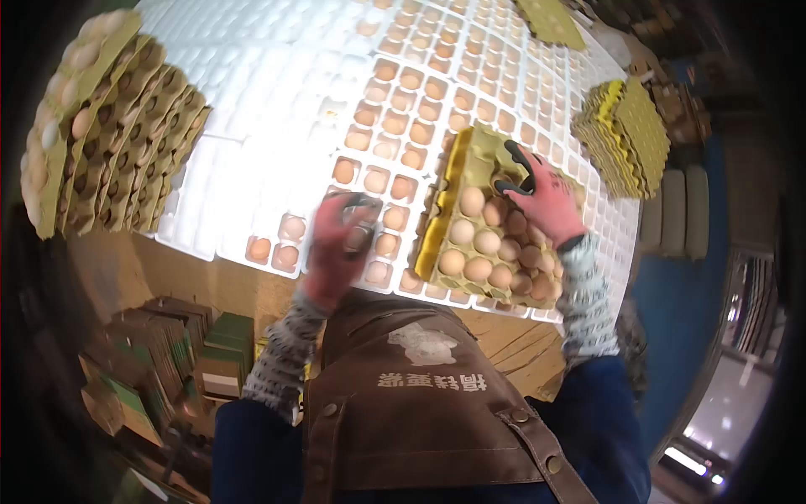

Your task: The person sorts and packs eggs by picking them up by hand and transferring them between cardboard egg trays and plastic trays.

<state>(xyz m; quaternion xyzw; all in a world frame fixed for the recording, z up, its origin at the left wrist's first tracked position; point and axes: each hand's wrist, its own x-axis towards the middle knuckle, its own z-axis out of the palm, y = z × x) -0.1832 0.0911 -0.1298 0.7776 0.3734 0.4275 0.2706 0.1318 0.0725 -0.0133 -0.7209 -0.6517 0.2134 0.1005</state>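
My right hand [544,200], in a pink glove with black fingertips, is over a pulp egg tray [495,290]. Its thumb and fingers are apart, and no egg shows between them. Brown eggs [486,243] fill the near part of this tray, which rests on a stack of yellowish trays. My left hand [340,239], gloved alike, hovers over white plastic egg trays [243,181]. Motion blurs its bent fingers, so whether they hold anything cannot be made out. Single eggs [394,218] sit in the white compartments right beside it.
Stacked pulp trays loaded with eggs [126,139] stand at the left edge. A pile of yellow pulp trays [625,139] is at the right. Folded cartons [164,344] lie below the table on the left. A brown apron [411,403] covers my front.
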